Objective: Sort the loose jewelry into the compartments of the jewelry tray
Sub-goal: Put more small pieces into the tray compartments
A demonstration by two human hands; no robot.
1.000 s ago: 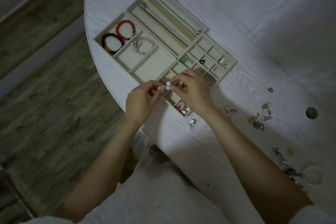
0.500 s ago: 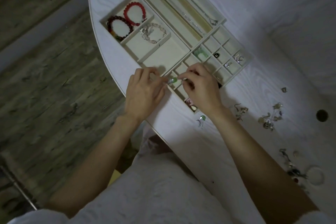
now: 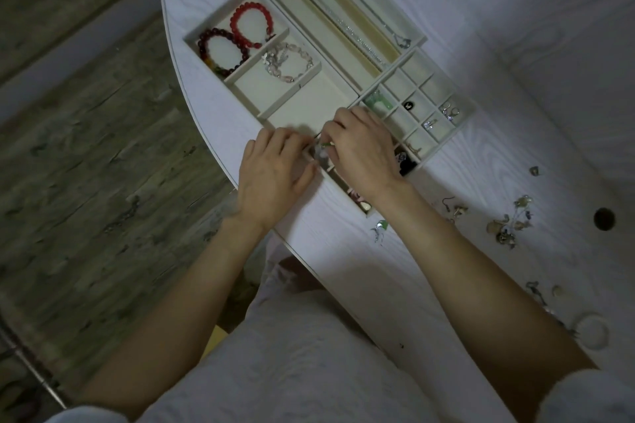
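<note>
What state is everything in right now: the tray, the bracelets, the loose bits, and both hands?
jewelry tray: open, partly filled.
red bracelets: lying together in one compartment.
clear bracelet: lying in the next compartment.
loose jewelry: scattered on table.
left hand, right hand: pinching small green piece.

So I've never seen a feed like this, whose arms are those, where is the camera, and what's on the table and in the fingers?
There is no machine: a person works with bare hands, filmed by one wide camera on their head, looking down. The left hand and right hand meet over the near edge of the jewelry tray and pinch a small green and pale piece between them; it is too blurred to name. In the tray lie a red bracelet, a dark bead bracelet, a clear bracelet and earrings. Loose jewelry waits on the white table.
</note>
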